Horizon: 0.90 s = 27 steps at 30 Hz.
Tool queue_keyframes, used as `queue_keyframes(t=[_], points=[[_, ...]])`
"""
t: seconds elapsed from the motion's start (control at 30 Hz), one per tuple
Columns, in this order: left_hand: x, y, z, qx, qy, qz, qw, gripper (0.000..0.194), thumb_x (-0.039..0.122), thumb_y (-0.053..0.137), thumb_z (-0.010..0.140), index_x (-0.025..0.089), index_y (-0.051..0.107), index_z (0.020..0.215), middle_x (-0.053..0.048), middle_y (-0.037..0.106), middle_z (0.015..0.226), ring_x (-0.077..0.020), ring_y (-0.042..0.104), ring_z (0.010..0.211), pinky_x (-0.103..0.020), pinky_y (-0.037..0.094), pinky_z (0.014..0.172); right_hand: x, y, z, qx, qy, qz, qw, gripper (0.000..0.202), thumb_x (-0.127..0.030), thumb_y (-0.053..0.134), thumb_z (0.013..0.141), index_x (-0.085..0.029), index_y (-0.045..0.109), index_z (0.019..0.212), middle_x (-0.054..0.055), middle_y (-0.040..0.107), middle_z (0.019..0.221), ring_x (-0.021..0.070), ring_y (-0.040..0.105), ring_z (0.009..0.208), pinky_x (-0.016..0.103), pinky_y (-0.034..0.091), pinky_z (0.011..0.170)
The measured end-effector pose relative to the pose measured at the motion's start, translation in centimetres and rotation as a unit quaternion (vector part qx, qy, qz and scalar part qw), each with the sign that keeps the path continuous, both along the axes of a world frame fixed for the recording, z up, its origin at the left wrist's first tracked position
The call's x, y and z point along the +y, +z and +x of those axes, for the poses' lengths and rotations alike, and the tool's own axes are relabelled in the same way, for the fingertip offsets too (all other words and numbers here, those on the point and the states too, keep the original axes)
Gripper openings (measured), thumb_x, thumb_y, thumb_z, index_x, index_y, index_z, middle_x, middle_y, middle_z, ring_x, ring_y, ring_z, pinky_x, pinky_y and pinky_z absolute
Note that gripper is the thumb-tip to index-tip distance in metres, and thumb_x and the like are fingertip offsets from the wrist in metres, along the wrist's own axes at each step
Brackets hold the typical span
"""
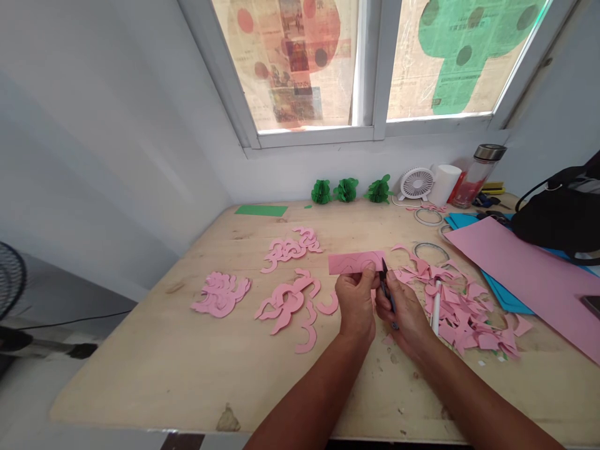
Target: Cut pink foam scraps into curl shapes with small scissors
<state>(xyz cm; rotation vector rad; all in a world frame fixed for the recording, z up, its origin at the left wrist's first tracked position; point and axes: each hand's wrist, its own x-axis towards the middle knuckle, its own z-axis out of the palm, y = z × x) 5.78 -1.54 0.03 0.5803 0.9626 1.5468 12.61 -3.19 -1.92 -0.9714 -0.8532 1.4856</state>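
Note:
Between the fingers of my left hand (357, 300) is a strip of pink paper (342, 264) with curved outlines drawn on it. My right hand (405, 306) is closed around dark-handled scissors (385, 284), whose blades meet the strip's right end. Whether the blades are parted is too small to tell. Left of my hands lie curly pink cutouts (293, 297), with another group (291, 249) behind them and a stacked pile (222, 294) farther left. Part of a curved pink piece (328, 305) shows beside my left wrist.
Pink scraps (464, 312) and a white pen (436, 307) lie to the right, near tape rolls (431, 245). Pink sheet (525, 269), blue paper (509, 294) and a black bag (557, 212) fill the right side. Green paper ornaments (347, 189), a small fan (417, 184) and a bottle (478, 178) stand at the back.

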Motion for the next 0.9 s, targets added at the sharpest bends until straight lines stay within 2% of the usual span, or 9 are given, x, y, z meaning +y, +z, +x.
queue_keyframes(t=[0.27,0.53,0.9], points=[[-0.05,-0.21,0.13,-0.014,0.003,0.015,1.000,0.031,0.040,0.069,0.063,0.012,0.057,0.059,-0.001,0.058,0.054,-0.0109,0.055,0.049,-0.020,0.042,0.046,-0.06,0.07,0.00,0.000,-0.004,-0.005,1.000,0.048,-0.056,0.051,0.077,-0.018,0.040,0.050,-0.007,0.030,0.042,0.0051,0.021,0.037,0.020,0.014,0.036],[-0.24,0.25,0.21,0.002,-0.002,0.002,1.000,0.032,0.042,0.068,0.063,0.013,0.057,0.055,-0.001,0.058,0.052,-0.0136,0.058,0.050,-0.022,0.045,0.046,-0.01,0.05,-0.11,0.008,-0.004,-0.003,1.000,0.048,-0.054,0.051,0.078,-0.017,0.040,0.049,-0.006,0.030,0.042,0.0050,0.022,0.037,0.020,0.015,0.036],[-0.30,0.41,0.16,-0.019,0.007,0.003,1.000,0.033,0.041,0.068,0.063,0.011,0.057,0.055,0.000,0.055,0.048,-0.0107,0.054,0.045,-0.021,0.044,0.045,-0.02,-0.22,0.00,0.012,0.001,-0.006,1.000,0.048,-0.052,0.050,0.080,-0.016,0.040,0.050,-0.007,0.030,0.044,0.0034,0.022,0.037,0.019,0.016,0.036]])
